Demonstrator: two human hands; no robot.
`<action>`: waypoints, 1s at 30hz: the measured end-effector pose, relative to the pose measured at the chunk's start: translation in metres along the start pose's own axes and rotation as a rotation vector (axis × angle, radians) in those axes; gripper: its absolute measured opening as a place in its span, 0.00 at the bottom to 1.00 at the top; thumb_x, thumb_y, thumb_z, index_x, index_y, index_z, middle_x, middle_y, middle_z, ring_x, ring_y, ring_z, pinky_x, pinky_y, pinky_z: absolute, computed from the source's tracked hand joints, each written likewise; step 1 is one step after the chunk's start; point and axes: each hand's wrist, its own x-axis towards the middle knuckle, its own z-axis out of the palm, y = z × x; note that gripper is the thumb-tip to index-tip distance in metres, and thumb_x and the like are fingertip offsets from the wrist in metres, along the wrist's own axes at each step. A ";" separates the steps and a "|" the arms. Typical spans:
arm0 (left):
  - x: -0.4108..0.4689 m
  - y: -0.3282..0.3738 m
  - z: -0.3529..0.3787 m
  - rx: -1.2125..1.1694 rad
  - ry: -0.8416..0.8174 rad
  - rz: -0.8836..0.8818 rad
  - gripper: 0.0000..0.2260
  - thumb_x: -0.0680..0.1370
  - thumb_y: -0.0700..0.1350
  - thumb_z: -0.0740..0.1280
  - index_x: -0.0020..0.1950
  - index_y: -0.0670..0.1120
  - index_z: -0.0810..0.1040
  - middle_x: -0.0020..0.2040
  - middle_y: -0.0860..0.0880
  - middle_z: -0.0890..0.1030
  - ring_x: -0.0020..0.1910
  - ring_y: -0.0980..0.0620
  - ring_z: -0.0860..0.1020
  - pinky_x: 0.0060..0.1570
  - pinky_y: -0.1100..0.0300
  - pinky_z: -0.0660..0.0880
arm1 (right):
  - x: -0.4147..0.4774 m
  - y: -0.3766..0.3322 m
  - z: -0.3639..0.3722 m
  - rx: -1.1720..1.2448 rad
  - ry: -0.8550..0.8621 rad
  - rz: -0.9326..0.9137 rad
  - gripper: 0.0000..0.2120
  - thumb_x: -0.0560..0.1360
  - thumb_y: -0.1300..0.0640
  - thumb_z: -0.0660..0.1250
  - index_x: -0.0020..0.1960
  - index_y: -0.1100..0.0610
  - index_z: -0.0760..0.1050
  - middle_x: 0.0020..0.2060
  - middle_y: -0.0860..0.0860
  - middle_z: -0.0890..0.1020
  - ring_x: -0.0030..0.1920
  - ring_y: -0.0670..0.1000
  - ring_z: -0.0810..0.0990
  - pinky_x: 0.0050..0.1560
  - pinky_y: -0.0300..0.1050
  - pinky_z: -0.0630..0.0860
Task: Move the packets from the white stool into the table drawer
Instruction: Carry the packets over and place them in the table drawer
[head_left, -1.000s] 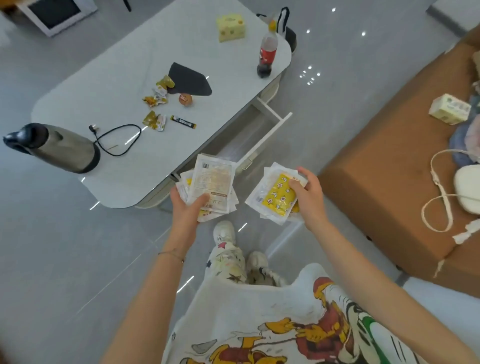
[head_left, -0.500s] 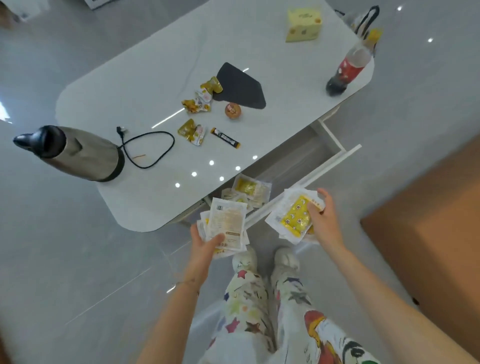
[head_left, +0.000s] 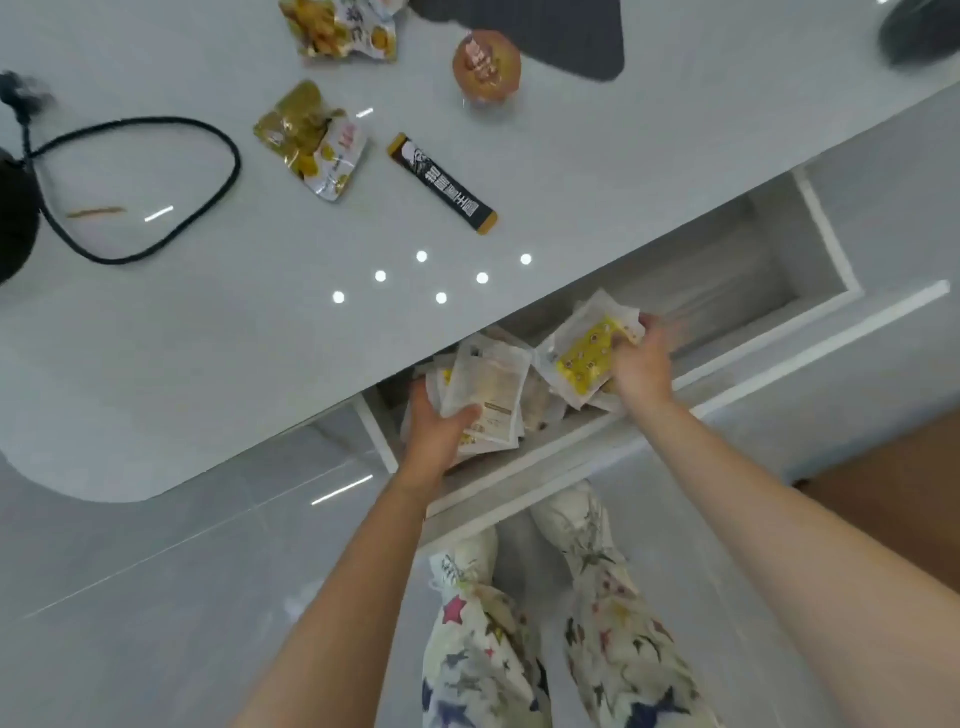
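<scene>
The white table's drawer (head_left: 810, 244) stands pulled out beneath the tabletop edge. My left hand (head_left: 436, 431) grips a stack of white packets (head_left: 491, 387) at the drawer's left end, inside its opening. My right hand (head_left: 641, 371) holds a second bundle, topped by a packet with a yellow label (head_left: 589, 353), over the middle of the drawer. More packets (head_left: 540, 405) lie in the drawer between the two bundles. The white stool is out of view.
The tabletop (head_left: 208, 322) carries snack wrappers (head_left: 311, 137), a black stick sachet (head_left: 441, 182), a round snack (head_left: 485, 65), a black cord (head_left: 130, 187) and a dark mat (head_left: 545, 31). The drawer's front panel (head_left: 571, 467) juts toward my legs. Brown furniture sits at right (head_left: 904, 499).
I have leaned in close to the table. Both hands moved forward and down, carrying their packet bundles from in front of the drawer into its opening.
</scene>
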 end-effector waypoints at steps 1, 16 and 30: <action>0.008 -0.004 0.006 0.002 -0.001 0.012 0.29 0.75 0.37 0.71 0.71 0.49 0.62 0.61 0.49 0.74 0.58 0.50 0.75 0.53 0.58 0.76 | 0.010 0.005 0.004 -0.017 -0.009 -0.012 0.16 0.81 0.58 0.57 0.68 0.55 0.64 0.50 0.49 0.74 0.48 0.50 0.74 0.38 0.36 0.68; 0.003 -0.018 0.023 0.111 0.162 0.269 0.31 0.74 0.39 0.72 0.73 0.49 0.64 0.67 0.49 0.74 0.66 0.51 0.73 0.64 0.50 0.73 | 0.025 0.006 0.007 -0.285 -0.131 -0.193 0.28 0.76 0.57 0.65 0.74 0.52 0.61 0.69 0.56 0.69 0.68 0.57 0.69 0.68 0.53 0.68; -0.202 0.071 -0.024 0.862 0.349 0.444 0.27 0.78 0.57 0.59 0.76 0.53 0.61 0.77 0.47 0.62 0.78 0.42 0.51 0.74 0.44 0.45 | -0.154 -0.114 -0.092 -1.223 -0.250 -0.895 0.30 0.78 0.46 0.58 0.77 0.47 0.52 0.77 0.51 0.57 0.77 0.56 0.49 0.75 0.59 0.43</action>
